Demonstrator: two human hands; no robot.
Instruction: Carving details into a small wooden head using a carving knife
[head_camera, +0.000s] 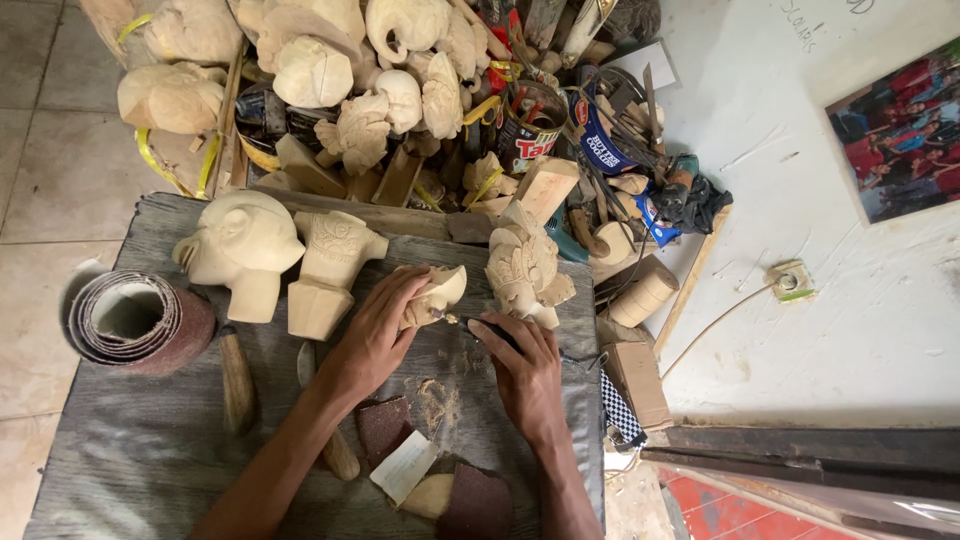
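My left hand (375, 330) grips a small pale wood carving (440, 290) and presses it onto the grey wooden workbench (150, 450). My right hand (525, 370) is closed around a thin carving tool (462, 321) whose tip touches the carving's lower edge. Wood shavings (435, 400) lie just below the two hands. A carved head (245, 250) and a carved bust on a base (328, 268) stand to the left of my left hand. An ornate carved figure (525, 270) stands just behind my right hand.
A roll of sandpaper (135, 320) lies at the bench's left edge. Two wooden-handled tools (237, 380) and sandpaper scraps (385, 428) lie near my forearms. Several unfinished carvings (310, 70), cans and tools are piled behind the bench. A white wall (850, 300) is to the right.
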